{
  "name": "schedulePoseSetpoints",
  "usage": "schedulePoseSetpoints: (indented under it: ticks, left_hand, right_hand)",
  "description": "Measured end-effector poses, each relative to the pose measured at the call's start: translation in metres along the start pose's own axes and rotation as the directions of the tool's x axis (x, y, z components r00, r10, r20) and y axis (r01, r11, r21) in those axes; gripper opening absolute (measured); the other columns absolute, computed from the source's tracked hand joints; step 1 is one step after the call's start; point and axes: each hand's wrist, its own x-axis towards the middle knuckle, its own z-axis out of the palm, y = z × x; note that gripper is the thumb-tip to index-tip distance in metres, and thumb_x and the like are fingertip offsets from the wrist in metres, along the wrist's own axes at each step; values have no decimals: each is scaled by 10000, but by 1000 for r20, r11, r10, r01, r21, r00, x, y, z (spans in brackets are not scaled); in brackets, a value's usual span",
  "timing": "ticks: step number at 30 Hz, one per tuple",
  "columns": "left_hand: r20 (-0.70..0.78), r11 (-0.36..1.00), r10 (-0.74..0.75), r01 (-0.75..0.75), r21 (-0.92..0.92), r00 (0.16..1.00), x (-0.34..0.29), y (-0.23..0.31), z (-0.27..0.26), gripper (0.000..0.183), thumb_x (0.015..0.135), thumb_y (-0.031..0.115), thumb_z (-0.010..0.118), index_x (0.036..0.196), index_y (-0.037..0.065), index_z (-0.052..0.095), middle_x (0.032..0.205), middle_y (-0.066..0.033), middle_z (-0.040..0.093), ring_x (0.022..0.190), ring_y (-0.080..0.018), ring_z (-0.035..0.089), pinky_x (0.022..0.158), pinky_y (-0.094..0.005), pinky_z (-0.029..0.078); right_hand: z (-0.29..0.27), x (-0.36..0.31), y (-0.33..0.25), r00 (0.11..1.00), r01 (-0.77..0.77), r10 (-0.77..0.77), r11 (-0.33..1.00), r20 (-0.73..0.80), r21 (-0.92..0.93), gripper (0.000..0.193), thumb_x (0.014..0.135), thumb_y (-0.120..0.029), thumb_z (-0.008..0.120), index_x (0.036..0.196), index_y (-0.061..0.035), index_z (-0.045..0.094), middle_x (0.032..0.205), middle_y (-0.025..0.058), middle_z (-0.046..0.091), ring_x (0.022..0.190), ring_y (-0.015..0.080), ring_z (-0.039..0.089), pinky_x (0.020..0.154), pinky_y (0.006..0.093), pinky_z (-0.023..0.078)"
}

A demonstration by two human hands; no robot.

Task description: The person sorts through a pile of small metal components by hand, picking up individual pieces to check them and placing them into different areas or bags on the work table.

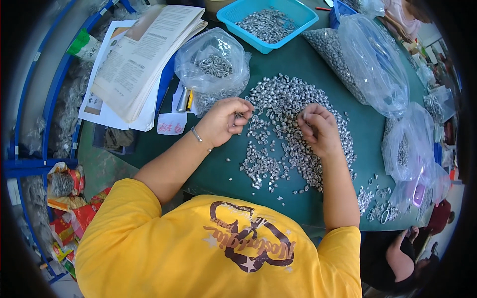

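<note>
A wide heap of small silver metal parts (288, 107) lies on the green table (218, 174). My left hand (226, 119) sits at the heap's left edge, fingers curled around a small metal piece pinched at the thumb. My right hand (318, 129) rests on the heap's right half, fingers bent down and closed on small parts. A thin bracelet circles my left wrist.
A blue tray (298, 22) of metal parts stands at the back. Clear bags (213, 64) of parts lie behind my left hand and along the right side (372, 64). Stacked papers (144, 54) lie at the left. Another person (397, 253) sits at lower right.
</note>
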Motion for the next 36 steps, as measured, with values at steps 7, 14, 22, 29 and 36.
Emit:
schedulePoseSetpoints:
  ticks: [7, 14, 22, 29, 36]
  left_hand:
    - [17, 431, 508, -272, 860, 861, 19, 6, 15, 132, 769, 99, 627, 863, 7, 636, 689, -12, 572, 562, -101, 505, 511, -225, 415]
    - [302, -192, 505, -236, 953, 808, 30, -11, 11, 130, 705, 141, 676, 778, 38, 645, 740, -131, 587, 682, -291, 581, 637, -360, 470]
    - [298, -102, 460, -284, 953, 836, 21, -11, 9, 102, 731, 114, 655, 771, 25, 628, 696, -94, 571, 641, -225, 568, 609, -325, 462]
    - [-40, 918, 61, -40, 394, 997, -9, -2, -2, 99, 821, 65, 587, 881, -13, 597, 801, -55, 593, 601, -66, 480, 494, -193, 392]
    - [-116, 990, 93, -79, 120, 989, -19, -5, 2, 132, 830, 34, 554, 955, -3, 578, 874, -107, 612, 635, -76, 529, 504, -155, 396]
  right_hand:
    - [3, 8, 3, 996, -20, 5, 986, 90, 168, 62, 788, -8, 480, 840, -14, 512, 784, 113, 565, 484, 74, 397, 347, 160, 259]
    - [40, 21, 27, 946, 164, -302, 127, 120, -978, 193, 774, -180, 608, 734, 2, 556, 729, 157, 603, 644, 312, 604, 623, 395, 485]
    - [26, 15, 24, 938, 309, -245, 281, 244, -909, 122, 797, -120, 571, 785, 1, 580, 678, 80, 587, 596, 213, 578, 555, 311, 461]
    - [14, 22, 2, 972, -99, 85, 994, 217, 53, 136, 752, -53, 584, 857, 32, 587, 658, 62, 578, 491, 105, 465, 408, 188, 324]
    - [48, 43, 36, 850, 365, -356, -135, 389, -921, 101, 740, -110, 593, 795, -38, 638, 773, 144, 615, 680, 318, 594, 627, 373, 488]
